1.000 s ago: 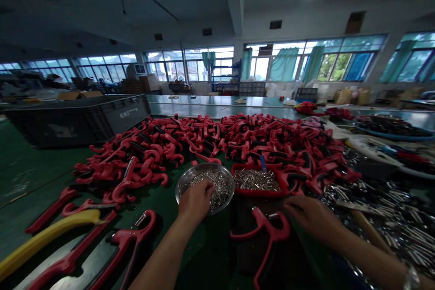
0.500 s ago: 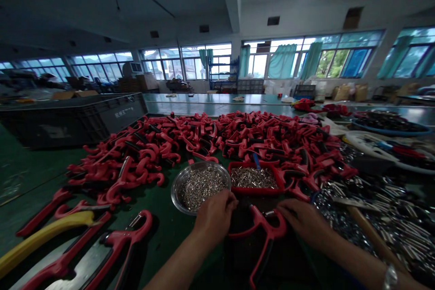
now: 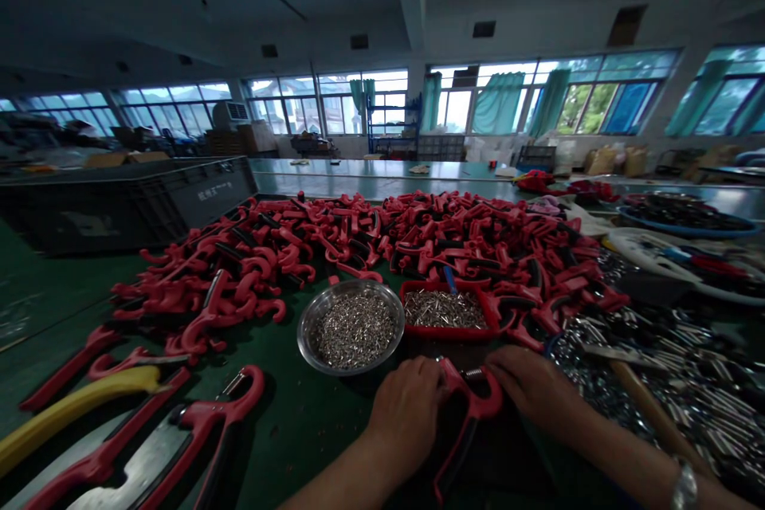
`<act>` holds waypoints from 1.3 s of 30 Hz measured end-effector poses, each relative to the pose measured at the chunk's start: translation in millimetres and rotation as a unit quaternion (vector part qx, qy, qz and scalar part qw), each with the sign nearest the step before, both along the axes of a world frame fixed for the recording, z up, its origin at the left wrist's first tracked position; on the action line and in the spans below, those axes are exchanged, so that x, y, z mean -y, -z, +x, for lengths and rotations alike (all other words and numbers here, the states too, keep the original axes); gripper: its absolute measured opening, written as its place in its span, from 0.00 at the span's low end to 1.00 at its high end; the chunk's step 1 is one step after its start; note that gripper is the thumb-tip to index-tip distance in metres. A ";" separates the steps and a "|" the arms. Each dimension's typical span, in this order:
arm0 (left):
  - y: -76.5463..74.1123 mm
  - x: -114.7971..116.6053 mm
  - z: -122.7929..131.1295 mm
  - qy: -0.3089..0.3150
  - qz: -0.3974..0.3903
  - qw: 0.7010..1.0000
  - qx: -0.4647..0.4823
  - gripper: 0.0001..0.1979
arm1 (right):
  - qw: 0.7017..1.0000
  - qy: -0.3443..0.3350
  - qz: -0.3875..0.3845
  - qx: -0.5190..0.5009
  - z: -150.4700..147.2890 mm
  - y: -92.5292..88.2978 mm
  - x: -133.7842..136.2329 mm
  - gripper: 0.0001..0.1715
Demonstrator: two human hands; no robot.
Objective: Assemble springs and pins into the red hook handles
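Two hands (image 3: 406, 406), fingers curled, gripping red plastic handle (image 3: 479, 409); black grip (image 3: 455, 446), small coil spring (image 3: 474, 373) showing.

Red and black handles (image 3: 466, 235), silver pins (image 3: 352, 331), green bench mat (image 3: 287, 430), yellow handle (image 3: 65, 434)

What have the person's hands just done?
The left hand has left the steel bowl of small metal pins and moved down and right to the red-handled tool; the right hand stays at its other side. The bowl and red tray stayed put.
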State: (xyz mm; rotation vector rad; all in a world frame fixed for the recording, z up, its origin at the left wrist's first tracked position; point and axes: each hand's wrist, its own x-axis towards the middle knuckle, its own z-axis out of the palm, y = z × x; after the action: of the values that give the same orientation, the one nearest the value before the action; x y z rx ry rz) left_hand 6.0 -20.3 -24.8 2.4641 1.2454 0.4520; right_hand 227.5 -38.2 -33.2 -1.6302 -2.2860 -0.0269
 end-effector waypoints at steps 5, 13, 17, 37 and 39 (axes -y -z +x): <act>2.8 1.3 1.2 -0.003 0.013 1.000 -0.014 0.08 | 0.992 -0.063 0.025 0.103 0.5 -1.6 0.8 0.17; 4.3 2.4 3.8 -0.004 0.040 0.999 -0.027 0.08 | 0.983 -0.105 0.037 0.149 -2.8 -6.5 -4.2 0.21; 5.4 2.8 4.4 -0.014 0.043 0.999 -0.026 0.09 | 0.988 -0.101 0.030 0.117 1.2 -3.7 -1.3 0.20; -35.0 -6.1 11.6 0.012 -0.503 0.773 0.386 0.26 | 0.900 -0.038 -0.090 -0.424 -55.2 -57.1 17.5 0.12; -35.1 -4.4 11.1 0.013 -0.532 0.743 0.405 0.26 | 0.895 -0.046 -0.103 -0.432 -54.3 -55.1 18.1 0.12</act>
State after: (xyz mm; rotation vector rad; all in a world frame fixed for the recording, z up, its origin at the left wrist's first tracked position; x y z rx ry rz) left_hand 17.1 -15.9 10.3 1.0744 0.7167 0.5091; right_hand 173.2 -56.3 21.9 -1.2356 -1.6751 0.8186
